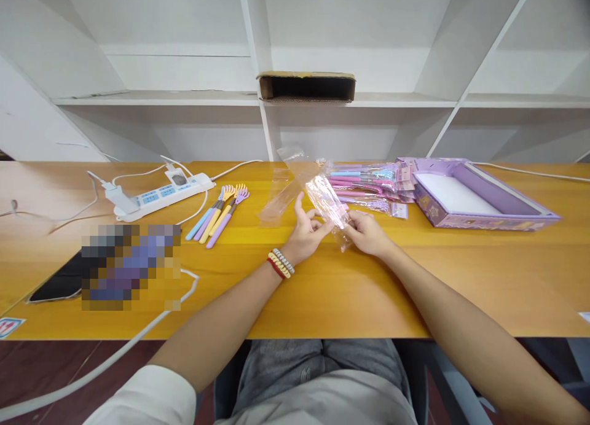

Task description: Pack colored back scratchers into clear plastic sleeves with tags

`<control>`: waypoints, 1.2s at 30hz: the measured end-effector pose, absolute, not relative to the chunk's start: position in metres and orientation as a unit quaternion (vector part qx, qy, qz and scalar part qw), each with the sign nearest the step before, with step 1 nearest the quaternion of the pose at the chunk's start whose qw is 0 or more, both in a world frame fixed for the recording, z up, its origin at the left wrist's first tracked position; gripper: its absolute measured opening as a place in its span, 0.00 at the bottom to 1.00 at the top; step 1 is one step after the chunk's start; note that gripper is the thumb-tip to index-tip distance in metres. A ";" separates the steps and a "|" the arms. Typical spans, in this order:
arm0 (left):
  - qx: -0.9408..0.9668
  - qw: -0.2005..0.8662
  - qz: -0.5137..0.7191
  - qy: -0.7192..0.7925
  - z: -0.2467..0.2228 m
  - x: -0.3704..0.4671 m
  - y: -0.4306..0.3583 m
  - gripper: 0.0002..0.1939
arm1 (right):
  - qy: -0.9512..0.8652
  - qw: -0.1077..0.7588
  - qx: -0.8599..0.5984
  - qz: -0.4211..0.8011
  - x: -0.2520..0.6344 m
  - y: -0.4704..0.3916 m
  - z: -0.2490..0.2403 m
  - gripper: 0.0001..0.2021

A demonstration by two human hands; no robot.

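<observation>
In front of me a clear plastic bag (325, 198) is held up at a slant, with something pink near its lower end. My right hand (366, 233) pinches that lower end. At the bag's left edge is my left hand (306, 230), its thumb against the plastic and one finger raised. More clear bags (276, 204) lie flat just beyond my left hand. Several back scratchers (220, 213) with blue, purple and yellow handles and hand-shaped heads lie to the left. Right of the bag is a pile of bagged back scratchers (364, 182), pink, blue and purple.
A purple open box (488, 222) stands at the right. On the left are a white power strip (163, 194) with plugs and cables, a dark phone-like device (58, 280) and a blurred-out patch. A cardboard box (306, 87) sits on the white shelf (184, 98) behind.
</observation>
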State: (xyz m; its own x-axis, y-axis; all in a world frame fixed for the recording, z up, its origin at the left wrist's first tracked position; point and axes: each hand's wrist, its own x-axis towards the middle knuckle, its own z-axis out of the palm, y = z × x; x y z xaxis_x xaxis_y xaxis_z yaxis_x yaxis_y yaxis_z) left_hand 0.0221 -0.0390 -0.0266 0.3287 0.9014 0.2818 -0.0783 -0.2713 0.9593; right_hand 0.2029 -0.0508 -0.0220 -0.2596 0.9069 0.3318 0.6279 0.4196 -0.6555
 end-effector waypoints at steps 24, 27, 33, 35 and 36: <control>0.598 0.596 0.396 0.362 -0.029 0.019 -0.030 0.24 | -0.810 0.221 -0.493 0.231 0.202 -0.050 -0.026 0.26; 0.579 0.605 0.412 0.359 -0.028 0.019 -0.031 0.29 | -0.814 0.194 -0.503 0.218 0.202 -0.053 -0.022 0.27; 0.612 0.558 0.410 0.382 -0.028 0.018 -0.034 0.36 | -0.814 0.169 -0.505 0.233 0.203 -0.053 -0.019 0.27; 0.669 0.482 0.389 0.411 -0.025 0.017 -0.037 0.37 | -0.813 0.167 -0.503 0.240 0.204 -0.052 -0.020 0.26; 0.704 0.428 0.372 0.427 -0.023 0.016 -0.039 0.37 | -0.814 0.166 -0.503 0.240 0.205 -0.051 -0.020 0.25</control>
State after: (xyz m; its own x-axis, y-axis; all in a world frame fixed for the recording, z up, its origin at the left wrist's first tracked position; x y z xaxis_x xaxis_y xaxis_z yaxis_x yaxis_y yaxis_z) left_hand 0.0164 -0.0389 -0.0235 0.3585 0.9201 0.1576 0.2832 -0.2681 0.9208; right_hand 0.2048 -0.0513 -0.0205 -0.4399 0.8976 0.0293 0.7387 0.3802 -0.5566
